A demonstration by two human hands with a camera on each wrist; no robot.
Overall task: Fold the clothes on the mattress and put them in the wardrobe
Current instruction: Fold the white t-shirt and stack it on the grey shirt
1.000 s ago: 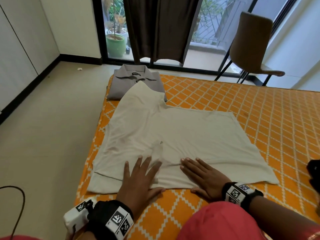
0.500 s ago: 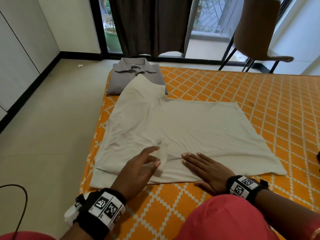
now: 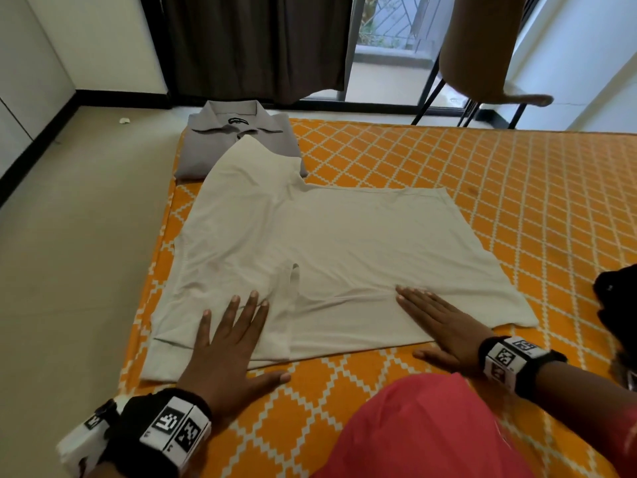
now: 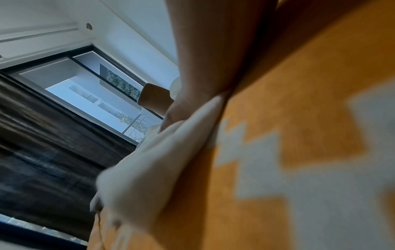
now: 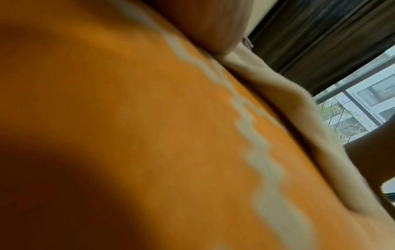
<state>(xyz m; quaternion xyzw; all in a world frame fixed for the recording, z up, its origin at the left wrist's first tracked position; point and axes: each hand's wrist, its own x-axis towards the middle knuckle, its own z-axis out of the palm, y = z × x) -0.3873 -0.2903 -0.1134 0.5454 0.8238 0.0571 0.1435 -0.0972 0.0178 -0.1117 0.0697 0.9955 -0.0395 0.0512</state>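
One cream shirt (image 3: 331, 257) lay spread flat on the near-left part of the orange mattress (image 3: 482, 188), its far sleeve overlapping one folded grey collared shirt (image 3: 220, 132) at the mattress's far-left corner. Two hands pressed on the cream shirt's near edge: left hand (image 3: 227, 343) flat, fingers straight and spread, thumb on the mattress; right hand (image 3: 444, 322) flat, fingers straight and together. Neither grip held cloth. One dark garment (image 3: 617, 305) sat at the right edge. One brown chair (image 3: 482, 46) and one dark curtain (image 3: 255, 43) stood beyond the mattress
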